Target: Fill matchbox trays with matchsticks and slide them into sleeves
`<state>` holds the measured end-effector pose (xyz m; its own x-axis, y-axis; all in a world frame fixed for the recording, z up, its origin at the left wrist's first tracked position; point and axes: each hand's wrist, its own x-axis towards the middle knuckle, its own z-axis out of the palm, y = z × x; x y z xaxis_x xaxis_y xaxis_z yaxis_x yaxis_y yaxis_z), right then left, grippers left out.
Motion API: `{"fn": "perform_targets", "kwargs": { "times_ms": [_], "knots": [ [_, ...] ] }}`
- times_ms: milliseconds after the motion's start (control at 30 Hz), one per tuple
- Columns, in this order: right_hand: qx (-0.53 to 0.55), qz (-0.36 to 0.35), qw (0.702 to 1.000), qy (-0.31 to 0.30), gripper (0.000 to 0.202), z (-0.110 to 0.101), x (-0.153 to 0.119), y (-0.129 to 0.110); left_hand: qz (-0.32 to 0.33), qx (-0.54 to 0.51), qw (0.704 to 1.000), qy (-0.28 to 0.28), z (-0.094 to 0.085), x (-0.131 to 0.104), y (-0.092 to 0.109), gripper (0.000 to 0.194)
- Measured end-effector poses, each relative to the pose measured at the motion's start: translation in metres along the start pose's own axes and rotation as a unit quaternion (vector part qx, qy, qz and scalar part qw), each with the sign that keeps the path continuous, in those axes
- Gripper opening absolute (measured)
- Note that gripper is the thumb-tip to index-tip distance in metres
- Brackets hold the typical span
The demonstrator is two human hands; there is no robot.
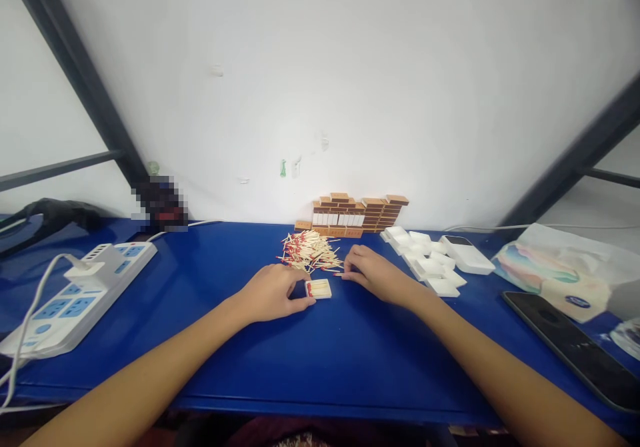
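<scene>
A blue table (310,360) fills the lower half of the view, with its near edge running along the bottom and a white wall behind it. The widest bare stretch of table lies at six o'clock, between the forearms and the near edge.

At nine o'clock a white power strip (75,297) lies angled near the left edge. At three o'clock a black phone (570,347) sits close to the right edge, with a plastic bag (560,270) behind it. At twelve o'clock a stack of matchboxes (357,215) stands against the wall. At two o'clock white empty trays (427,260) lie clustered. A loose pile of matches (310,250) lies just in front of the stack.

The left hand (273,294) rests curled on the table, its fingertips touching the left side of a small open tray of matches (319,289) at the centre. The right hand (375,275) lies just right of the tray, its fingers bent down over a few loose matches; whether it pinches one cannot be told.
</scene>
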<state>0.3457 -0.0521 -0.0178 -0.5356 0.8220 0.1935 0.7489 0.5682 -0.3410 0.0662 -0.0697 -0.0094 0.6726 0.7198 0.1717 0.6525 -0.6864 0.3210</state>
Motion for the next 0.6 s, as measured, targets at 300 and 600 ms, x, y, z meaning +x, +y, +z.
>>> {"fn": "perform_targets", "kwargs": {
  "times_ms": [300,600],
  "knots": [
    [0.006,-0.001,1.0,0.0,0.006,0.0006,-0.0012,0.0048,-0.003,-0.001,1.0,-0.006,0.0017,-0.0008,-0.001,0.035],
    [-0.015,-0.008,1.0,-0.002,0.014,0.0048,-0.001,0.002,-0.001,0.003,1.0,-0.002,0.0014,-0.0004,-0.0027,0.036]
  ]
}}
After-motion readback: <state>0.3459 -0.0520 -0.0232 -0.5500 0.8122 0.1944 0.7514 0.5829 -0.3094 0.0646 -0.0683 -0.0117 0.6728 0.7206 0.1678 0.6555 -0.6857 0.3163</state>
